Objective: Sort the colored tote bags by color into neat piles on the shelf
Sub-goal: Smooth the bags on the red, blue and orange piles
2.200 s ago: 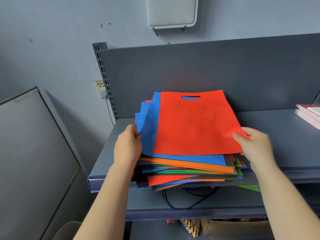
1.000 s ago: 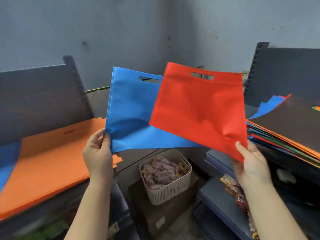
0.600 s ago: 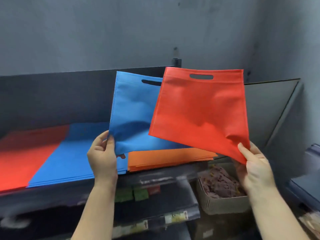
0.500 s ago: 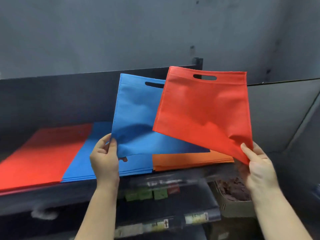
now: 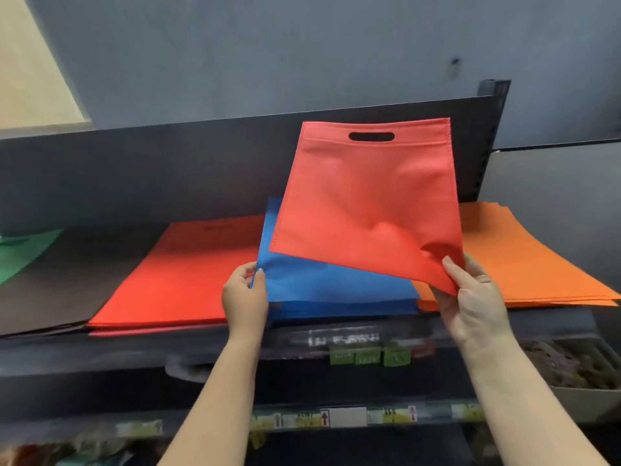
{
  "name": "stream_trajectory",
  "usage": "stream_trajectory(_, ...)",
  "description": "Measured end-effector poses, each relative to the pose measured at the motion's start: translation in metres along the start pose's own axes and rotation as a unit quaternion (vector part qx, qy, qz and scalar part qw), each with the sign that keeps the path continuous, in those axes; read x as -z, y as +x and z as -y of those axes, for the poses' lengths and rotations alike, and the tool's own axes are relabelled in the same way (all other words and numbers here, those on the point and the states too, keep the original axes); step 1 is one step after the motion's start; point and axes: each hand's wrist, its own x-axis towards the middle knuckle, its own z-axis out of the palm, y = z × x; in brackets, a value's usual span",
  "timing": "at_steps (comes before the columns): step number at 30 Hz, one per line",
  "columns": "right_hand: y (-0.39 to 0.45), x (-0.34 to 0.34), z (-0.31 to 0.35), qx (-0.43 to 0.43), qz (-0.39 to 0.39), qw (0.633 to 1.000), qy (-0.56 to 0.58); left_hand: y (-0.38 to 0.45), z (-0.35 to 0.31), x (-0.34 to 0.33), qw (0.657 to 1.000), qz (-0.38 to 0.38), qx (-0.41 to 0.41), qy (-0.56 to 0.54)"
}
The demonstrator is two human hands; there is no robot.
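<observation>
Shelf (dark): sorted bag piles

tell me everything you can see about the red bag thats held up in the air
The red tote bag is a flat, roughly square bag of thin non-woven-looking fabric, with stitched edges and a dark oval handle slot cut near its top hem. It is held up, handle uppermost, slightly tilted, above the blue pile and in front of the shelf's dark back panel. The right hand pinches its lower right corner, creasing the fabric there. Its lower left corner hangs free.

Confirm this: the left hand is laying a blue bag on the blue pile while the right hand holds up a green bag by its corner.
Not quite. In the head view the right hand holds a red bag, not green. The left hand does lay the blue bag on the blue pile.
</observation>
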Motion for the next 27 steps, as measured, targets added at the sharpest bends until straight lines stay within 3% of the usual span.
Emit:
stream_trajectory(3, 0.002, -0.009, -0.006, -0.009, 0.010, 1.000, -0.008, 0.003, -0.012, 0.009, 0.999, -0.024, -0.033, 0.025)
stream_trajectory(5, 0.003, -0.016, -0.008, -0.016, 0.021, 1.000, -0.010, 0.001, -0.026, 0.020, 0.999, -0.022, -0.017, -0.043)
stream_trajectory(8, 0.004, -0.031, -0.016, -0.028, 0.040, 0.999, -0.012, -0.002, -0.049, 0.044, 0.963, 0.120, 0.071, -0.232)
stream_trajectory(10, 0.004, -0.042, -0.023, -0.034, 0.056, 0.998, -0.023, -0.002, -0.057, 0.058, 0.949, 0.180, 0.081, -0.246)
stream_trajectory(15, 0.002, -0.074, -0.050, -0.024, 0.097, 0.994, -0.048, 0.014, -0.042, 0.079, 0.987, 0.079, 0.047, -0.134)
stream_trajectory(19, -0.002, -0.101, -0.076, 0.001, 0.127, 0.988, -0.092, 0.034, -0.015, 0.110, 0.998, 0.044, 0.016, -0.053)
stream_trajectory(24, -0.009, -0.143, -0.110, 0.054, 0.152, 0.965, -0.206, 0.074, 0.012, 0.153, 0.992, 0.018, -0.037, 0.116)
stream_trajectory(27, -0.015, -0.167, -0.131, 0.120, 0.142, 0.919, -0.347, 0.098, 0.029, 0.177, 0.974, 0.028, -0.037, 0.223)
